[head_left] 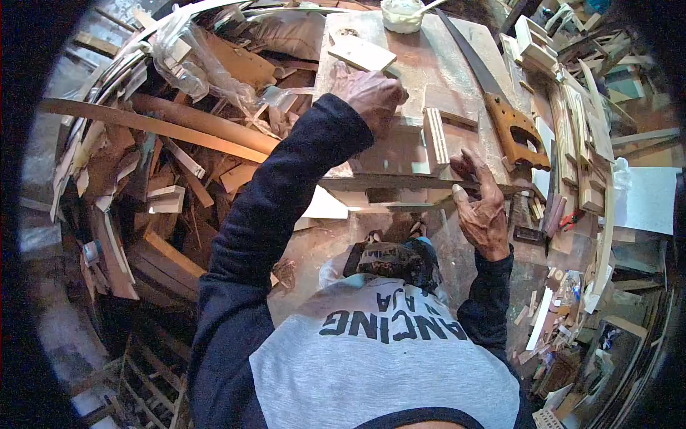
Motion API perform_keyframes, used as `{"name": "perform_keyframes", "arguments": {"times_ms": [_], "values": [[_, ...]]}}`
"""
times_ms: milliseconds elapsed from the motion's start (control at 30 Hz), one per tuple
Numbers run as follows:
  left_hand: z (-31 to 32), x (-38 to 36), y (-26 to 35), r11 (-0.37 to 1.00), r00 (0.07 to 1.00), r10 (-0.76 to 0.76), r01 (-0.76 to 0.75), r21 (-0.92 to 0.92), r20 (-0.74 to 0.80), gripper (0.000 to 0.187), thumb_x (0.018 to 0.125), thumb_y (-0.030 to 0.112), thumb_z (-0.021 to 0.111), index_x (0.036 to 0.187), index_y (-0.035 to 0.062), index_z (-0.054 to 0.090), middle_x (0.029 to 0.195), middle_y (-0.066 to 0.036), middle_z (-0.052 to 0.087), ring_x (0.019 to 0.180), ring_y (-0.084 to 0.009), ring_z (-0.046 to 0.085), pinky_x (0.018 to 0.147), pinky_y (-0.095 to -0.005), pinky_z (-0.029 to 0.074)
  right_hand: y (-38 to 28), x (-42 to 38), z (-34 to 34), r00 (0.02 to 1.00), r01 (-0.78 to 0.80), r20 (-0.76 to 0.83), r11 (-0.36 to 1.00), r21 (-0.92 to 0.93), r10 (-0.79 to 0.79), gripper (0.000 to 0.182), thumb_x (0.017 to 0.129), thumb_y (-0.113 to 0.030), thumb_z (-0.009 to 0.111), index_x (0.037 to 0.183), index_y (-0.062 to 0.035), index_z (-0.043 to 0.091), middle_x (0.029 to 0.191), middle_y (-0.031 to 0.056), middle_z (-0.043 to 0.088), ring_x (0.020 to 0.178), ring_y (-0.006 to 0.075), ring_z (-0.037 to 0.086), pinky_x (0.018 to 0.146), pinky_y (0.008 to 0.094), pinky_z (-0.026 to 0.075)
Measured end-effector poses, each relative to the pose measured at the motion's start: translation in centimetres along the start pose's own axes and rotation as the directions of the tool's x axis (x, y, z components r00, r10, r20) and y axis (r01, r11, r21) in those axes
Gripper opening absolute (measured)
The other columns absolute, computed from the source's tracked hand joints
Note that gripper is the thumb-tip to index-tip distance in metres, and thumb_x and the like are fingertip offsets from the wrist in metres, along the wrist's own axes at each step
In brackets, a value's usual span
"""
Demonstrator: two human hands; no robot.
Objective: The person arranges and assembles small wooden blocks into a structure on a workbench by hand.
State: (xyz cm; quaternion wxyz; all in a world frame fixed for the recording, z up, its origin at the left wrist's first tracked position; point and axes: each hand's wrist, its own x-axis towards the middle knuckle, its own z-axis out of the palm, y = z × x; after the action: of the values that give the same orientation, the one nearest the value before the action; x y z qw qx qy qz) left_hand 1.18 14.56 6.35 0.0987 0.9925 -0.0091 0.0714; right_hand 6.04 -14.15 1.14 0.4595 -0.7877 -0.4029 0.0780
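Observation:
My left hand (368,96) is closed in a loose fist over the workbench, with the fingertips turned away. Whatever it may hold is hidden. Just beyond its knuckles lies a flat pale wooden piece (362,52). My right hand (482,207) is at the near edge of the bench, thumb and fingers apart, with nothing seen between them. The thumb tip looks whitish. Close to those fingers a plywood block (436,137) stands on edge. A handsaw (516,132) with a wooden handle lies to the right, its blade pointing away.
A tub of whitish paste (401,16) with a stick in it stands at the workbench's (429,53) far end. Wood offcuts (193,168) are heaped on the left. Plywood strips (572,136) and red-handled pliers (570,220) lie on the right. Scraps litter the floor.

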Motion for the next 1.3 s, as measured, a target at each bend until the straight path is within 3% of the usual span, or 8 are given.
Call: {"name": "perform_keyframes", "arguments": {"times_ms": [100, 233, 333, 533, 633, 733, 1033, 1300], "values": [[0.1, 0.5, 0.8, 0.999, 0.997, 0.034, -0.036, 0.023, 0.066, 0.01, 0.078, 0.02, 0.064, 0.078, 0.0104, 0.068, 0.074, -0.015, 0.066, 0.071, -0.0363, 0.067, 0.066, -0.052, 0.049, 0.1, -0.1, 0.1, 1.0, -0.009, 0.004, 1.0, 0.0, 0.009, 0.055, 0.086, -0.001, 0.056, 0.14, -0.0046, 0.046, 0.125, 0.0163, 0.062, 0.117, 0.0294, 0.059, 0.103, 0.04, 0.045], [-0.6, 0.7, 2.1, 0.995, 0.983, -0.034, 0.016, 0.096, 0.182, 0.013, 0.085, 0.021, 0.059, 0.082, 0.0134, 0.069, 0.076, -0.014, 0.067, 0.079, -0.0371, 0.068, 0.071, -0.0621, 0.042, 0.3, -0.2, -0.1, 1.0, -0.003, 0.028, 0.999, -0.043, 0.004, 0.057, 0.089, 0.003, 0.054, 0.144, -0.0061, 0.043, 0.131, 0.0167, 0.06, 0.123, 0.0262, 0.058, 0.104, 0.0362, 0.046], [-1.0, 0.9, 2.6, 0.991, 0.974, -0.106, 0.086, 0.105, 0.202, 0.015, 0.085, 0.024, 0.059, 0.084, 0.015, 0.071, 0.076, -0.013, 0.067, 0.082, -0.0363, 0.067, 0.075, -0.0632, 0.039, 0.3, -0.2, 0.1, 1.0, -0.009, -0.001, 1.0, -0.02, 0.009, 0.056, 0.086, -0.001, 0.056, 0.141, -0.0055, 0.046, 0.126, 0.0153, 0.061, 0.117, 0.0287, 0.059, 0.102, 0.0395, 0.046], [-0.5, 0.3, 1.7, 0.985, 0.991, -0.01, -0.014, 0.175, 0.13, 0.017, 0.086, 0.026, 0.058, 0.089, 0.0162, 0.071, 0.081, -0.013, 0.068, 0.081, -0.0344, 0.067, 0.074, -0.062, 0.039, 0.0, -0.2, 0.2, 1.0, -0.024, -0.012, 1.0, 0.015, 0.024, 0.055, 0.085, -0.004, 0.057, 0.139, -0.0051, 0.047, 0.123, 0.0151, 0.061, 0.115, 0.0307, 0.059, 0.102, 0.0419, 0.044], [-0.9, 1.1, 1.9, 0.989, 0.964, -0.059, 0.02, 0.148, 0.26, 0.016, 0.083, 0.025, 0.062, 0.091, 0.0151, 0.071, 0.085, -0.013, 0.069, 0.085, -0.036, 0.068, 0.078, -0.0677, 0.039, 0.4, -0.2, 0.3, 1.0, -0.003, -0.015, 1.0, -0.018, 0.002, 0.055, 0.086, -0.004, 0.057, 0.139, -0.0051, 0.047, 0.123, 0.0151, 0.061, 0.116, 0.0311, 0.058, 0.103, 0.0422, 0.044], [-0.1, 0.3, 1.9, 0.982, 0.999, 0.003, -0.01, 0.189, 0.036, 0.006, 0.07, 0.022, 0.065, 0.074, 0.0172, 0.067, 0.07, -0.011, 0.063, 0.077, -0.0342, 0.067, 0.069, -0.052, 0.043, 0.6, -0.2, 0.3, 1.0, 0.003, -0.02, 1.0, -0.005, -0.003, 0.054, 0.086, -0.004, 0.057, 0.139, -0.0051, 0.047, 0.123, 0.0151, 0.061, 0.116, 0.0316, 0.058, 0.103, 0.0423, 0.044], [-0.3, 0.5, 2.2, 0.99, 0.989, -0.072, 0.054, 0.133, 0.129, 0.007, 0.072, 0.021, 0.065, 0.071, 0.0142, 0.065, 0.071, -0.013, 0.066, 0.072, -0.0354, 0.067, 0.063, -0.0509, 0.045, 0.3, -0.2, 0.3, 0.999, -0.036, -0.011, 0.999, 0.018, 0.036, 0.055, 0.084, -0.002, 0.058, 0.139, -0.0057, 0.048, 0.124, 0.0151, 0.062, 0.116, 0.031, 0.058, 0.104, 0.0416, 0.043], [-0.5, 0.2, 2.5, 0.99, 0.997, -0.003, -0.008, 0.14, 0.08, 0.009, 0.073, 0.022, 0.062, 0.07, 0.013, 0.065, 0.067, -0.014, 0.064, 0.068, -0.0354, 0.066, 0.062, -0.0495, 0.047, 0.5, -0.3, 0.0, 0.999, -0.026, 0.029, 0.999, -0.022, 0.026, 0.056, 0.09, 0.0, 0.055, 0.144, -0.0064, 0.043, 0.132, 0.0164, 0.06, 0.122, 0.0257, 0.059, 0.101, 0.0356, 0.048]]}}
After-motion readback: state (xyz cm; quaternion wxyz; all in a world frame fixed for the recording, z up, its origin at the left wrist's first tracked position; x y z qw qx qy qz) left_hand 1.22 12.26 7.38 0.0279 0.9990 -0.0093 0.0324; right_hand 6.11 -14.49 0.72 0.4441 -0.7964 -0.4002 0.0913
